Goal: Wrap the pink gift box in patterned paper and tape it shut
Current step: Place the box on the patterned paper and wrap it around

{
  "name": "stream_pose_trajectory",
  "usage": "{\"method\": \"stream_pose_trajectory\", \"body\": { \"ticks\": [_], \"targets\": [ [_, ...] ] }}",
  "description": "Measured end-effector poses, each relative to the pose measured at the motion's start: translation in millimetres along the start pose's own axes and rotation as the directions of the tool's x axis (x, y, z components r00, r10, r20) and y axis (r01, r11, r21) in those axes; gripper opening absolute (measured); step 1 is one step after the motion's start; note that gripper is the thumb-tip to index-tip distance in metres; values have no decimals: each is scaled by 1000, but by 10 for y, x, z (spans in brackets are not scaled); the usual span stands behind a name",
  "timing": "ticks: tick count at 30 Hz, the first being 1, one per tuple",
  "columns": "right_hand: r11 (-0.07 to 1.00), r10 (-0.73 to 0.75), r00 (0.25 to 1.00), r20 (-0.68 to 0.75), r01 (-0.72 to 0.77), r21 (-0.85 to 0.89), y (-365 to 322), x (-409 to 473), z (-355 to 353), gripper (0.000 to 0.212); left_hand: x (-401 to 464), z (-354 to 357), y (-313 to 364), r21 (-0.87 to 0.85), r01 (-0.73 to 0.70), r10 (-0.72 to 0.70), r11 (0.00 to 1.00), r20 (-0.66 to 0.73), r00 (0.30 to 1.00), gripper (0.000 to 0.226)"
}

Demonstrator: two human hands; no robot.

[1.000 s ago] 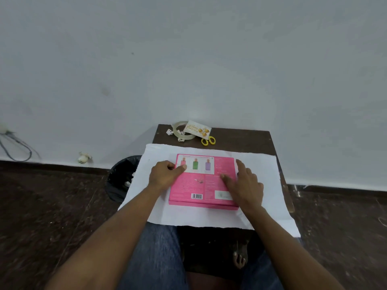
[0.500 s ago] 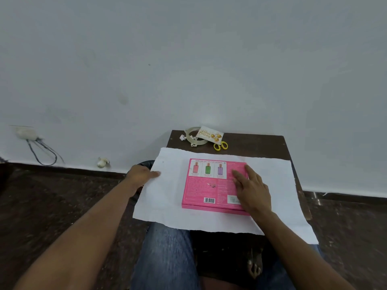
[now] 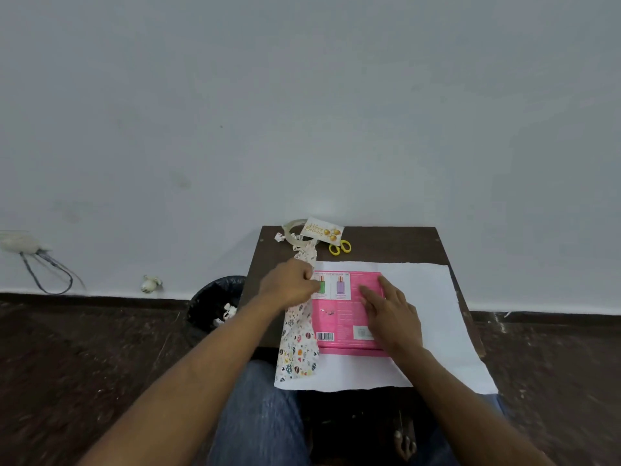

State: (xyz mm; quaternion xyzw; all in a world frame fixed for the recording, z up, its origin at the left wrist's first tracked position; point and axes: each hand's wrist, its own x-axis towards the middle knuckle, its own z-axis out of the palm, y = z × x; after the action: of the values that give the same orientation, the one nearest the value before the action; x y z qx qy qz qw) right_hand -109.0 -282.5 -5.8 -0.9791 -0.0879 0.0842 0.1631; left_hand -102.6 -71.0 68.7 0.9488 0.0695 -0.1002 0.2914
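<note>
Step in hand: first fold. I judge the left flap is being carried over the box.

1. Left hand. It is closed in a pinch on the left edge of the paper. The gripped flap stands up and leans over the box's left edge, with its patterned side facing me. The flap runs from beyond this hand down to the near left corner of the sheet.

2. Right hand. It lies flat and open, palm down, on the right half of the box. It grips nothing; I read it as a hold-down.

3. Box. It lies flat on the white back of the paper, between my two hands, printed side up. The paper extends well past the right hand and a little toward me, overhanging the near edge of the counter.

4. Supplies. The tape, a card and the scissors lie beyond the left hand at the far edge of the counter. The card overlaps the tape roll.

Next move, as I judge it:
- Draw the left flap across the top of the box and press it flat.
- Keep the right hand's pressure on until the flap reaches it, then shift that hand aside.
- Check that the flap edge lies parallel to the box edge.
- Only then free a hand for the tape.

Caution: the paper is thin and may crease or slide if pulled unevenly.
</note>
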Motion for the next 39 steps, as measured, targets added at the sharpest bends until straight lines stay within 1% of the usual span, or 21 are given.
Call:
{"method": "stream_pose_trajectory", "body": {
  "ticks": [5, 8, 11, 13, 15, 16, 17, 19, 20, 22, 23, 26, 27, 28, 31, 39],
  "targets": [
    [1000, -5, 1000, -6, 5, 1, 13, 0, 14, 45, -37, 453, 105, 162, -10, 22, 987, -71, 997, 24],
    [1000, -8, 1000, 1, 8, -5, 30, -1, 15, 46, -33, 559, 90, 211, -23, 47, 977, -107, 993, 18],
    [1000, -4, 1000, -11, 4, 5, 40, 5, 29, 45, -12, 553, 46, 237, -86, 102, 968, -59, 993, 22],
    [1000, -2, 1000, -13, 2, 10, 36, 9, 38, 45, -2, 561, -8, 260, -142, 153, 955, -22, 988, 30],
    [1000, -4, 1000, -13, 4, 15, 28, 10, 40, 45, -3, 572, -72, 240, -212, 219, 947, -4, 976, 38],
    [1000, -4, 1000, -12, 4, 17, 29, 9, 36, 46, 1, 572, -114, 215, -250, 255, 944, 6, 967, 38],
    [1000, -5, 1000, -11, 5, 16, 29, 8, 31, 46, -1, 560, -164, 177, -291, 292, 940, 18, 956, 32],
    [1000, -6, 1000, -6, 6, 8, 36, 2, 24, 46, -11, 509, -292, 130, -367, 363, 921, 50, 930, 11],
    [1000, -6, 1000, -4, 6, 7, 37, 3, 20, 46, -13, 488, -367, 143, -399, 394, 906, 60, 917, 11],
    [1000, -7, 1000, 1, 7, 8, 37, 0, 16, 46, -25, 461, -502, 179, -431, 421, 885, 91, 902, 28],
    [1000, -6, 1000, 5, 6, 8, 36, -1, 17, 47, -20, 449, -557, 185, -433, 420, 882, 108, 901, 42],
    [1000, -9, 1000, 2, 9, 11, 35, 2, 29, 47, 57, 412, -676, 178, -410, 377, 894, 192, 906, 96],
    [1000, -12, 1000, -2, 12, 15, 35, 4, 29, 47, 84, 396, -695, 179, -409, 363, 895, 242, 900, 107],
    [1000, -12, 1000, -2, 12, 17, 37, 6, 31, 46, 102, 375, -696, 196, -408, 343, 892, 294, 892, 114],
    [1000, -7, 1000, 1, 7, 12, 48, 8, 35, 47, 129, 326, -673, 291, -422, 280, 859, 423, 862, 123],
    [1000, -6, 1000, -2, 6, 15, 56, 27, 54, 47, 244, 247, -504, 385, -420, 177, 822, 528, 831, 127]
  ]
}}
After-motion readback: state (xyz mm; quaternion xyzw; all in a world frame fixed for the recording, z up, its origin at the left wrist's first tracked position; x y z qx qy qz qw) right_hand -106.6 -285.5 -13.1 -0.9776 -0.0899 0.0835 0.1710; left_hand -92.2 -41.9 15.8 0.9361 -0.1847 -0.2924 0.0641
